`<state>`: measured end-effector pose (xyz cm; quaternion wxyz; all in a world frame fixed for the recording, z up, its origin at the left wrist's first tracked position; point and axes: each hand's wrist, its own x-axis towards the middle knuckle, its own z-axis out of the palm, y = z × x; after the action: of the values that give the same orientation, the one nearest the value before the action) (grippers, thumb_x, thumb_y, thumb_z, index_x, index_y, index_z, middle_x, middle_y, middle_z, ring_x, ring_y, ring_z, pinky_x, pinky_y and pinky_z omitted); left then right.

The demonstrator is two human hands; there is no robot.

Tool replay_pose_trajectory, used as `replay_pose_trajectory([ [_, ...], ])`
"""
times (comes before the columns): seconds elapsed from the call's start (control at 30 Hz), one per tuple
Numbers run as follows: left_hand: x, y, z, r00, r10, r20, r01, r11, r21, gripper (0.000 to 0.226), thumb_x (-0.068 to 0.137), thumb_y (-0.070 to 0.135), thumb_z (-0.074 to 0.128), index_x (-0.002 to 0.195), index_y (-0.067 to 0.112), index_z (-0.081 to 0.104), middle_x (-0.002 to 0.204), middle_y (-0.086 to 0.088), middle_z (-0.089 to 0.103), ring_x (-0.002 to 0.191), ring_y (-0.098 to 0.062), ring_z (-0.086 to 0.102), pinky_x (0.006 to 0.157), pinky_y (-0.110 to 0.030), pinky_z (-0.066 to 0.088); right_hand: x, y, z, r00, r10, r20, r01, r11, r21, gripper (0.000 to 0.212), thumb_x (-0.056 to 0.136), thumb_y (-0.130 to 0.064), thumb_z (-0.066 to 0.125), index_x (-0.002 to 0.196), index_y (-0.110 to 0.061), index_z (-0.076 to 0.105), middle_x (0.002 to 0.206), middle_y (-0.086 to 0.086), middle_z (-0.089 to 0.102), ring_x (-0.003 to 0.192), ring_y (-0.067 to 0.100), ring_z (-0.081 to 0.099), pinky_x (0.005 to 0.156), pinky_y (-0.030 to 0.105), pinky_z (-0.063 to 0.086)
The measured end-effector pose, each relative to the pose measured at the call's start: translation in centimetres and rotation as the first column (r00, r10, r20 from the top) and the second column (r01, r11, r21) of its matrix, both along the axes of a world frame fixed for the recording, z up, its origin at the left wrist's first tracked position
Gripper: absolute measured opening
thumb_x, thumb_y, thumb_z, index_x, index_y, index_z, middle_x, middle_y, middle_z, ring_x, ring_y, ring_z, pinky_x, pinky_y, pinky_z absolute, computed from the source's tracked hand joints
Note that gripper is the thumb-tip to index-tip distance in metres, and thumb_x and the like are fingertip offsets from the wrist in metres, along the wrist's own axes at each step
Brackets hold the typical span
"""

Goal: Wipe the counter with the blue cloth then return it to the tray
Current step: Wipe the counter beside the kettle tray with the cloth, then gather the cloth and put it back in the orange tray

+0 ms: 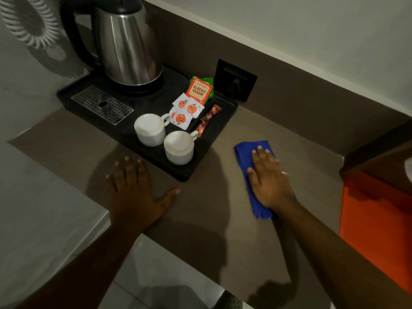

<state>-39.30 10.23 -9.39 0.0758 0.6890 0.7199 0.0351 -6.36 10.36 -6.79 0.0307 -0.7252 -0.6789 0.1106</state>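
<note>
Pressing our right hand (268,181) flat, fingers spread, on the blue cloth (247,150) right of the tray (207,157), our left hand (136,192) splayed empty on the counter (211,208), we judge wiping underway and the return still to do.

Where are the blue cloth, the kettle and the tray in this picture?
blue cloth (244,150): head view, on its far corner, beyond the fingertips.
kettle (128,44): head view, on the steel body.
tray (185,173): head view, on its near rim by the cups.
</note>
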Motion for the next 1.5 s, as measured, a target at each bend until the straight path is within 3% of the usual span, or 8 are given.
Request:
replay_pose_trajectory([
  [0.27,0.1,0.1,-0.2,0.999,0.016,0.044,-0.015,1.0,-0.013,0.129,0.062,0.1,0.017,0.155,0.011,0.006,0.165,-0.02,0.001,0.151,-0.04,-0.001,0.118,-0.058,-0.002,-2.3,5.8,0.5,0.928,-0.368,0.053,0.369,0.929,-0.021,0.063,0.1,-0.041,0.022,0.151,-0.006,0.01,0.161,0.016,0.008,0.147,0.033,0.007,0.119,0.051,0.01],
  [0.63,0.4,-0.3,0.7,1.0,-0.016,0.024,0.017,1.0,-0.009,0.127,0.065,0.095,0.025,0.152,0.003,0.015,0.161,-0.027,0.014,0.147,-0.047,0.01,0.117,-0.064,0.011,-10.0,-8.9,-0.8,0.998,0.037,-0.054,-0.033,0.997,0.072,0.07,0.094,-0.055,0.028,0.151,-0.015,0.018,0.161,0.006,0.015,0.148,0.022,0.007,0.12,0.042,0.007],
  [0.8,0.0,-1.0,0.8,0.995,-0.102,0.007,0.102,0.995,-0.011,0.124,0.068,0.093,0.019,0.149,-0.002,0.021,0.157,-0.032,0.019,0.144,-0.051,0.016,0.114,-0.068,0.017,-1.8,-16.9,-0.5,0.957,-0.289,-0.035,0.291,0.955,0.058,0.068,0.097,-0.052,0.02,0.152,-0.014,0.01,0.162,0.007,0.008,0.148,0.021,0.003,0.121,0.044,0.005],
  [0.97,1.2,-4.2,1.0,0.971,-0.236,0.025,0.235,0.971,0.042,0.115,0.075,0.083,0.024,0.145,-0.008,0.027,0.151,-0.038,0.028,0.139,-0.053,0.026,0.112,-0.066,0.023,-3.8,-18.3,-0.7,0.745,-0.666,-0.052,0.667,0.741,0.073,0.068,0.097,-0.043,0.03,0.15,-0.003,0.013,0.16,0.019,0.012,0.147,0.032,0.008,0.119,0.049,0.01],
  [1.13,3.4,-7.4,1.4,0.929,-0.37,0.007,0.37,0.929,-0.005,0.108,0.081,0.079,0.023,0.146,-0.006,0.03,0.154,-0.032,0.028,0.142,-0.047,0.027,0.115,-0.061,0.023,-7.4,-19.1,-1.9,0.852,-0.519,-0.06,0.523,0.848,0.089,0.071,0.097,-0.049,0.024,0.151,-0.007,0.005,0.161,0.015,0.004,0.148,0.029,0.0,0.117,0.041,-0.005],
  [1.3,5.2,-9.4,3.3,0.889,-0.452,0.077,0.455,0.89,-0.028,0.105,0.085,0.076,0.019,0.141,-0.009,0.041,0.147,-0.036,0.039,0.137,-0.051,0.038,0.11,-0.063,0.033,-7.0,-18.6,-1.0,0.83,-0.556,-0.053,0.557,0.83,0.023,0.061,0.096,-0.013,0.032,0.15,-0.008,0.005,0.161,0.015,0.003,0.148,0.029,-0.001,0.117,0.042,-0.006],
  [1.43,9.7,-10.1,5.4,0.839,-0.533,0.109,0.534,0.845,0.026,0.108,0.079,0.081,0.028,0.145,-0.003,0.04,0.152,-0.028,0.038,0.143,-0.043,0.034,0.114,-0.056,0.032,-6.1,-18.9,0.5,0.733,-0.588,-0.341,0.638,0.768,0.049,0.059,0.094,-0.002,0.033,0.15,-0.009,0.016,0.16,0.011,0.017,0.148,0.022,0.012,0.119,0.032,0.003],
  [1.5,12.9,-9.9,6.3,0.789,-0.605,0.109,0.598,0.796,0.093,0.103,0.082,0.078,0.03,0.146,-0.002,0.039,0.154,-0.028,0.035,0.145,-0.042,0.031,0.116,-0.056,0.03,-4.1,-19.8,2.1,0.521,-0.592,-0.615,0.747,0.664,-0.006,0.052,0.097,-0.008,0.039,0.147,-0.012,0.028,0.155,0.008,0.032,0.142,0.019,0.029,0.114,0.025,0.018],
])
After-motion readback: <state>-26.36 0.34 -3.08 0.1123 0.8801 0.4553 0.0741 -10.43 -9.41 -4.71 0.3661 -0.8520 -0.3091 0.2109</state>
